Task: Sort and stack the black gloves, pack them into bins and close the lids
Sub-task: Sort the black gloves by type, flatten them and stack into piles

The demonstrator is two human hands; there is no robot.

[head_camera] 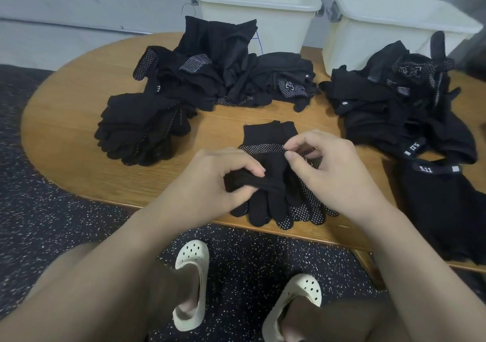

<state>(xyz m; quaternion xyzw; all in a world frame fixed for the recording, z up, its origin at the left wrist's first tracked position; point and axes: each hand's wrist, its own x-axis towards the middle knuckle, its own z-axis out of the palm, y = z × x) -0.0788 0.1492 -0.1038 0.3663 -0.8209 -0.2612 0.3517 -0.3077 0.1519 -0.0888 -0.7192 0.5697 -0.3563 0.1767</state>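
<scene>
Hands worked a black glove (273, 183) at the table's (65, 120) near edge, the left hand (223, 181) gripping its bunched side, the right hand (320, 162) pinching the dotted cuff band, fingers pointing toward the person, sorted stack (142, 128) lying left.

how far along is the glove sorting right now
Early. Done: one neat stack sits at the table's left. In hand: left hand and right hand grip gloves near the edge. Left: loose piles unsorted, both bins open, no lids visible.
</scene>
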